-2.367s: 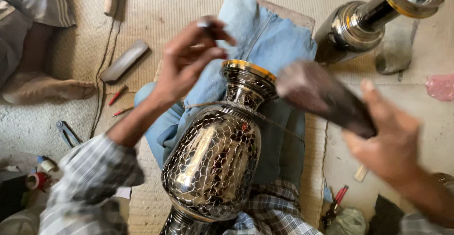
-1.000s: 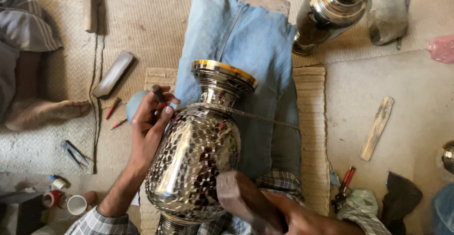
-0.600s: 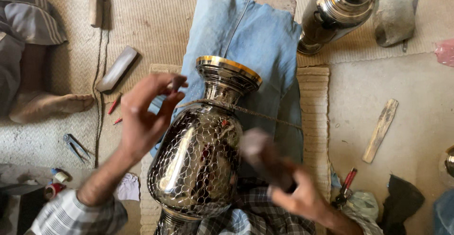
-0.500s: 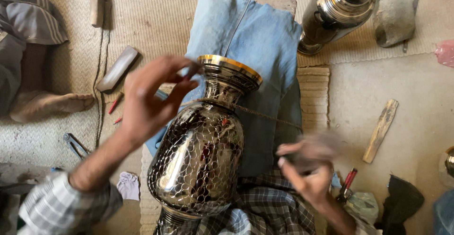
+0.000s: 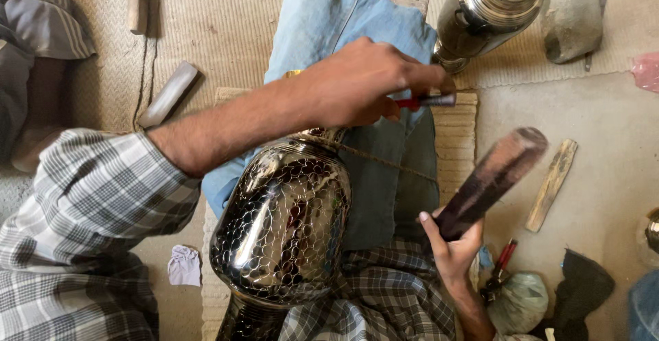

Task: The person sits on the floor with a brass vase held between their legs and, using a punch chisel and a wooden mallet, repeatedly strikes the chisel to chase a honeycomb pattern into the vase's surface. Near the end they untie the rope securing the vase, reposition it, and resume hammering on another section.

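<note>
— While the engraved metal vase (image 5: 285, 228) lies tilted across the person's lap on the blue cloth (image 5: 343, 32), what worries you?

— It looks free to roll. Only a thin cord (image 5: 384, 162) crosses its shoulder, and neither hand steadies the body.

— Where are the hands?

— The left hand (image 5: 357, 87) reaches over the neck, fingers pinched on a small red-handled tool (image 5: 425, 100). The right hand (image 5: 453, 245) is clenched round a dark wooden mallet (image 5: 491, 183), raised beside the vase.

— So the risk?

— A skewed blow could skid the tool across the pattern, or strike the fingers. A second vase (image 5: 484, 12) stands near.
</note>
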### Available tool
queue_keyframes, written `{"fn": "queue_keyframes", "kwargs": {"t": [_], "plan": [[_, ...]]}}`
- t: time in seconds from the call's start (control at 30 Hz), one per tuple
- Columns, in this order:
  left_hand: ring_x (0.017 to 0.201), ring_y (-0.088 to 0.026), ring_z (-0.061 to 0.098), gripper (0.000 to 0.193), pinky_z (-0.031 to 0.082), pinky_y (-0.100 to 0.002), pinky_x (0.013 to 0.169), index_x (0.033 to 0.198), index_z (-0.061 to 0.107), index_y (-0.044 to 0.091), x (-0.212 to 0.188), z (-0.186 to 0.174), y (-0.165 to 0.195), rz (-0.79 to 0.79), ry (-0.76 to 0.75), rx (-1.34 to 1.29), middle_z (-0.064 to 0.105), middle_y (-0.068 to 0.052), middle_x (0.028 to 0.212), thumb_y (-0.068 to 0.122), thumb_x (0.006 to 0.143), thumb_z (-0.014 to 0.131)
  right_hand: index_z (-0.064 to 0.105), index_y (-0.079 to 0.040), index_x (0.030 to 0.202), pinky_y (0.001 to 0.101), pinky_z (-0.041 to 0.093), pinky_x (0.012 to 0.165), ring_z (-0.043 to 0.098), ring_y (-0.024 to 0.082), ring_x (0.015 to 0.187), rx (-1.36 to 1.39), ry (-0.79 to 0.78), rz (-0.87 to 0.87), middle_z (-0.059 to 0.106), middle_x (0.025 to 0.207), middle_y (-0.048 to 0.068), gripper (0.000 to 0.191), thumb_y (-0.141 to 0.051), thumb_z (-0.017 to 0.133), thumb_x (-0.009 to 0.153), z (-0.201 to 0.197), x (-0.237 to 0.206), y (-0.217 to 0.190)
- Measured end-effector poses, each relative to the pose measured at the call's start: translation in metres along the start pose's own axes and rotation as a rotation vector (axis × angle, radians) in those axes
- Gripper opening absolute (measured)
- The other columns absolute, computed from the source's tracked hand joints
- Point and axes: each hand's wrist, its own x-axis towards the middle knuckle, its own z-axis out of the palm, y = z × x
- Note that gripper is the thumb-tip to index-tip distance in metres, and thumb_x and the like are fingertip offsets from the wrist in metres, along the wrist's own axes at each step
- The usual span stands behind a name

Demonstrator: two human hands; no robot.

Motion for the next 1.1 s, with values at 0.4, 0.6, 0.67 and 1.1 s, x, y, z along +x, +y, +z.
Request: {"fn": "queue_keyframes", "kwargs": {"t": [0.4, 0.6, 0.67, 1.1], "plan": [[0.091, -0.018, 0.077, 0.063, 0.060, -0.041, 0.072, 0.136, 0.065, 0.025, 0.017, -0.007, -0.009, 0.095, -0.313, -0.157, 0.079, 0.002, 0.108, 0.009, 0.077, 0.082, 0.031, 0.001, 0.138, 0.0338, 0.058, 0.074, 0.067, 0.019, 0.081, 0.075, 0.062, -0.046, 0.065, 0.099, 0.014, 0.063, 0.005, 0.075, 0.092, 0.010, 0.017, -0.013], [0.097, -0.016, 0.075, 0.060, 0.061, -0.039, 0.073, 0.133, 0.067, 0.026, 0.020, -0.003, -0.008, 0.075, -0.338, -0.196, 0.075, 0.003, 0.120, 0.008, 0.077, 0.079, 0.005, -0.014, 0.165, 0.0376, 0.060, 0.068, 0.067, 0.021, 0.071, 0.198, 0.063, -0.244, 0.063, 0.087, 0.013, 0.087, -0.001, 0.063, 0.102, 0.002, 0.026, -0.001], [0.097, -0.016, 0.075, 0.060, 0.060, -0.039, 0.072, 0.134, 0.066, 0.026, 0.021, -0.004, -0.008, 0.084, -0.340, -0.205, 0.074, 0.003, 0.123, 0.008, 0.078, 0.078, -0.002, -0.021, 0.167, 0.0398, 0.059, 0.068, 0.066, 0.022, 0.071, 0.255, 0.080, -0.301, 0.063, 0.088, 0.014, 0.091, -0.002, 0.061, 0.105, 0.000, 0.026, 0.003], [0.091, -0.013, 0.076, 0.061, 0.059, -0.037, 0.072, 0.136, 0.065, 0.030, 0.019, -0.011, -0.007, 0.074, -0.408, -0.225, 0.079, 0.006, 0.105, 0.009, 0.081, 0.077, 0.033, -0.011, 0.135, 0.0388, 0.059, 0.072, 0.069, 0.026, 0.075, -0.386, 0.109, -0.338, 0.069, 0.090, 0.017, 0.062, 0.006, 0.076, 0.094, 0.011, 0.036, -0.021]]}}
